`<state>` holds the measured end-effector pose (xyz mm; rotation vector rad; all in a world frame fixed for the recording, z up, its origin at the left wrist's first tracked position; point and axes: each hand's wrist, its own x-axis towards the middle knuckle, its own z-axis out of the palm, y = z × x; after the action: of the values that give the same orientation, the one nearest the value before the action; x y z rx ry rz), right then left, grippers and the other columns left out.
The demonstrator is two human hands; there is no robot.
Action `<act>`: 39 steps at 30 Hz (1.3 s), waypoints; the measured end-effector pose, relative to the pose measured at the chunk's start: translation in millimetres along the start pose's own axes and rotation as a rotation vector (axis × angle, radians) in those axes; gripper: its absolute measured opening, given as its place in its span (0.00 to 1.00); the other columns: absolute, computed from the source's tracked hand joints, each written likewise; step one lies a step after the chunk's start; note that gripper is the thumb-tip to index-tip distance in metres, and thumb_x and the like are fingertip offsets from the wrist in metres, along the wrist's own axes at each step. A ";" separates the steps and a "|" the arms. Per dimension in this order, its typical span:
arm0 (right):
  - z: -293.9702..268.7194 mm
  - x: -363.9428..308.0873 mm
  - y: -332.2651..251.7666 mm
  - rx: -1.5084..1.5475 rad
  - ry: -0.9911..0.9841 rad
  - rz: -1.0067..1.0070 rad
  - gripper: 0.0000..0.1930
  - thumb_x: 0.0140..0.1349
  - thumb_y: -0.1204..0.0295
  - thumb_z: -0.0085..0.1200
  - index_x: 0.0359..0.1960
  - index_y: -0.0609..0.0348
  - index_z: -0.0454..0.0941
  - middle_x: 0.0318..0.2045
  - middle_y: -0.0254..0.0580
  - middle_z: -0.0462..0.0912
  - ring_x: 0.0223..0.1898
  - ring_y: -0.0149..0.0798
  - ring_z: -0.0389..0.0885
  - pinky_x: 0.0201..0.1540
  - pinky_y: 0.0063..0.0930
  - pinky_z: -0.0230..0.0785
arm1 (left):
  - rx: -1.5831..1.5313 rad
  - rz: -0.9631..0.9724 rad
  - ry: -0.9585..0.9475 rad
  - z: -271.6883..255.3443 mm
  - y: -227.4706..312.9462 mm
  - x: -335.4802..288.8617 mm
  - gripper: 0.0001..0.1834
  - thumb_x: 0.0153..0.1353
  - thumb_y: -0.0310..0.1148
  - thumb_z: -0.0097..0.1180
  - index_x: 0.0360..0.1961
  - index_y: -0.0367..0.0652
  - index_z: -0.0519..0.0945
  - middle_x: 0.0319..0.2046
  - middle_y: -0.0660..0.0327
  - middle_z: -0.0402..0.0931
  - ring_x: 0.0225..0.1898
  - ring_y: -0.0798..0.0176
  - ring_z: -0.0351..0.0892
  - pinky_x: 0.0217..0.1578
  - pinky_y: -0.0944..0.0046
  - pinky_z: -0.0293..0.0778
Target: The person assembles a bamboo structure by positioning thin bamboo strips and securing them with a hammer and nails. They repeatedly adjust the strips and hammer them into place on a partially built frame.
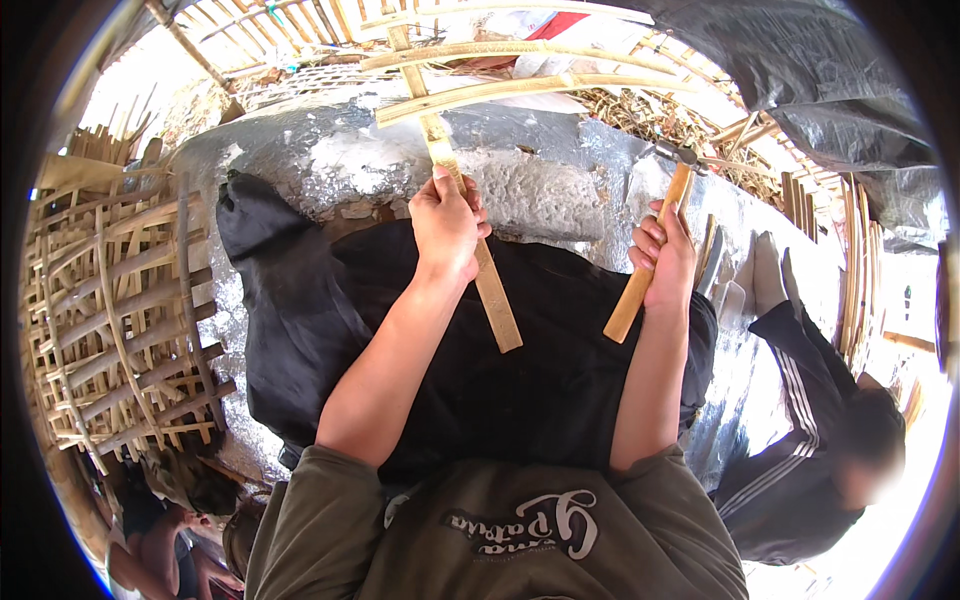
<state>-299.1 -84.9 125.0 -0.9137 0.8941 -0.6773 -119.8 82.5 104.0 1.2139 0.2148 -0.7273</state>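
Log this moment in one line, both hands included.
left hand: gripping bamboo strip | right hand: gripping hammer by handle | curved slats: across strip's far end | bamboo lattice: at left

Pale cursive lettering (530,530) stands on the front of the camera wearer's dark olive shirt (430,565), in stacked lines, with one large looping letter (580,535) at the right; a row of smaller print (515,553) is too fine to read
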 end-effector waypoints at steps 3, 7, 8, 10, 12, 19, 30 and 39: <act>1.4 -1.0 -1.0 0.022 -0.011 0.013 0.14 0.75 0.56 0.50 0.45 0.54 0.71 0.23 0.23 0.61 0.19 0.18 0.56 0.19 0.15 0.47 | -0.007 -0.014 -0.011 -0.2 -0.5 0.5 0.25 0.80 0.48 0.33 0.35 0.39 0.71 0.22 0.68 0.64 0.19 0.75 0.57 0.18 0.72 0.56; 1.9 -2.0 -2.8 0.080 -0.011 -0.021 0.13 0.74 0.57 0.52 0.43 0.52 0.70 0.24 0.23 0.62 0.19 0.18 0.56 0.18 0.15 0.47 | 0.006 -0.012 -0.039 0.6 1.5 -1.2 0.24 0.80 0.49 0.34 0.35 0.40 0.71 0.22 0.68 0.63 0.19 0.75 0.56 0.18 0.72 0.56; 1.3 -1.8 -3.5 0.104 -0.010 -0.040 0.12 0.74 0.58 0.52 0.43 0.51 0.70 0.25 0.23 0.62 0.19 0.18 0.56 0.18 0.15 0.47 | 0.011 -0.009 -0.053 0.0 1.9 -1.3 0.24 0.80 0.49 0.35 0.35 0.40 0.71 0.22 0.68 0.63 0.19 0.75 0.56 0.18 0.72 0.56; 0.1 -1.0 -7.3 0.191 -0.007 -0.111 0.11 0.74 0.59 0.52 0.41 0.50 0.69 0.25 0.24 0.63 0.20 0.18 0.57 0.18 0.14 0.48 | 0.001 -0.003 -0.107 -2.0 2.6 -1.0 0.24 0.79 0.49 0.36 0.35 0.41 0.71 0.22 0.68 0.63 0.19 0.75 0.56 0.18 0.72 0.56; -8.7 2.5 -10.1 0.299 -0.048 -0.171 0.09 0.75 0.60 0.51 0.40 0.47 0.67 0.28 0.26 0.67 0.20 0.19 0.58 0.18 0.13 0.49 | -0.013 -0.005 -0.141 -3.8 3.8 0.1 0.23 0.78 0.51 0.39 0.36 0.42 0.72 0.21 0.69 0.64 0.17 0.76 0.56 0.17 0.72 0.55; -9.8 -16.9 -49.0 0.244 0.241 -0.542 0.10 0.74 0.62 0.53 0.45 0.47 0.64 0.31 0.30 0.71 0.20 0.19 0.61 0.17 0.13 0.51 | 0.222 0.311 -0.254 -20.8 57.4 -1.0 0.21 0.77 0.49 0.45 0.37 0.41 0.75 0.20 0.69 0.66 0.15 0.79 0.59 0.14 0.76 0.56; -34.3 16.0 -120.6 -0.743 0.418 -1.094 0.12 0.56 0.71 0.73 0.29 0.63 0.81 0.24 0.34 0.82 0.31 0.30 0.80 0.36 0.25 0.71 | 0.529 0.279 -0.353 -34.8 133.6 14.2 0.19 0.78 0.45 0.44 0.37 0.41 0.75 0.19 0.69 0.64 0.15 0.79 0.54 0.14 0.76 0.52; -45.8 49.2 -58.3 -1.033 0.351 -0.786 0.13 0.69 0.62 0.59 0.40 0.61 0.85 0.16 0.34 0.74 0.20 0.24 0.68 0.25 0.27 0.63 | 0.809 0.377 -0.471 -57.1 136.6 54.4 0.20 0.78 0.44 0.42 0.36 0.40 0.75 0.17 0.69 0.64 0.15 0.78 0.54 0.15 0.75 0.54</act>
<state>-322.9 -168.5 144.4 -2.1841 1.2199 -1.0799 17.8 134.5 160.8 1.7261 -0.7505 -0.7628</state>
